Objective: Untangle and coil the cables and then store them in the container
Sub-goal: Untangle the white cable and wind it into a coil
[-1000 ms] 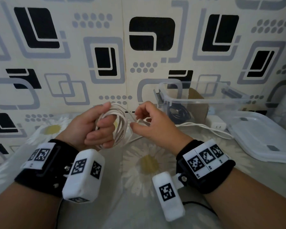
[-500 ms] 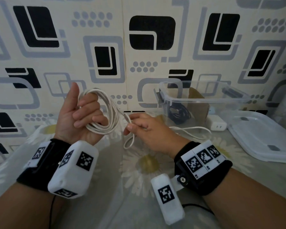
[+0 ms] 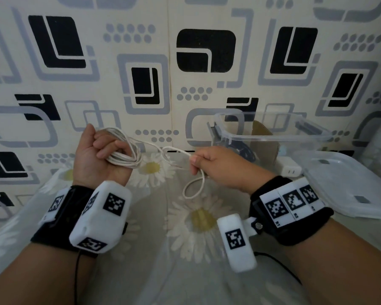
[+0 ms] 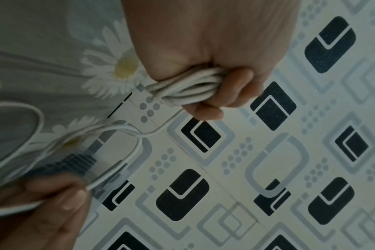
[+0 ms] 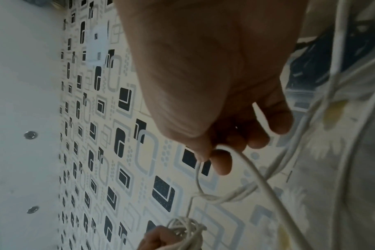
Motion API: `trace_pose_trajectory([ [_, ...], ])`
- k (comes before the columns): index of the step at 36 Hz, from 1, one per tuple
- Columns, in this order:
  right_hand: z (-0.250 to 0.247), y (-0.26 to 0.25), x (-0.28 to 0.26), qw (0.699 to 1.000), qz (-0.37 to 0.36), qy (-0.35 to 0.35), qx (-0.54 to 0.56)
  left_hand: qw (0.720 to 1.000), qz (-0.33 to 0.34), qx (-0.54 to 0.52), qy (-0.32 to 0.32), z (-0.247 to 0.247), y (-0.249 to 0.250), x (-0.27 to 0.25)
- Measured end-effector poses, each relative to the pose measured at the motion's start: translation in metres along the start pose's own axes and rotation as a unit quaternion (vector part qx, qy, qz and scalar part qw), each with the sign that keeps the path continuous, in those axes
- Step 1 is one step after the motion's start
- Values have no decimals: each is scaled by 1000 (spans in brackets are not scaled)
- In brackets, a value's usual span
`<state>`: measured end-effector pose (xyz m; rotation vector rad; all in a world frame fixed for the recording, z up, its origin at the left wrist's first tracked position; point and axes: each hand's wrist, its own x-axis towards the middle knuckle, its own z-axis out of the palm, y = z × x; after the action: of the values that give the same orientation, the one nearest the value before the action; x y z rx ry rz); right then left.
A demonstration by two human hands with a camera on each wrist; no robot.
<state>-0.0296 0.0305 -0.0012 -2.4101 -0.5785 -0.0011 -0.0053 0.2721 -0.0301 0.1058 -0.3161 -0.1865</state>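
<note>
My left hand [image 3: 99, 155] is raised, palm toward me, fingers curled round a bundle of white cable coils [image 3: 124, 155]; the left wrist view shows the same coils [image 4: 188, 89] squeezed in the fist. A loose strand runs from the bundle to my right hand [image 3: 209, 166], which pinches the white cable [image 3: 176, 150] between thumb and fingers, a small loop [image 3: 195, 187] hanging below. In the right wrist view the pinched strand [image 5: 242, 160] leads down to a twist and to the coils [image 5: 188, 231]. The clear plastic container [image 3: 273, 137] stands behind the right hand with a dark cable inside.
A white charger plug [image 3: 289, 169] lies beside the container. The container's clear lid [image 3: 348, 183] rests at the right. A daisy-print cloth [image 3: 198, 219] covers the surface, and a patterned wall [image 3: 185, 62] rises close behind.
My right hand has moved right and away from the left, drawing the strand out between them. The left hand's fingers have closed tighter round the coils.
</note>
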Motion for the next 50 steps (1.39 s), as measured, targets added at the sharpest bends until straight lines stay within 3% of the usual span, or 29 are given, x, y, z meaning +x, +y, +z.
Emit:
trace_pose_trajectory([
  [4,-16,-8,-4,999,8,35,-24,997,55,26,39,2,1,1],
  [10,-41,-13,-10,994,9,106,-23,994,98,29,46,13,6,1],
  [20,-84,-13,-31,987,13,142,-67,988,147,31,41,57,1,-6],
  [29,-105,6,-56,974,58,131,-174,980,165,84,68,100,-11,-16],
  [36,-98,10,-69,946,86,122,-288,981,102,165,2,171,-26,-31],
  [41,-93,-5,-71,970,96,62,-213,971,23,233,-54,223,-53,-46],
  [44,-89,-20,-73,983,58,24,-173,964,5,257,-70,248,-70,-57],
  [47,-82,-36,-79,999,3,46,14,954,-9,289,-75,264,-86,-65],
  [50,-79,-61,-88,968,-55,90,229,945,-14,320,-70,269,-97,-70],
])
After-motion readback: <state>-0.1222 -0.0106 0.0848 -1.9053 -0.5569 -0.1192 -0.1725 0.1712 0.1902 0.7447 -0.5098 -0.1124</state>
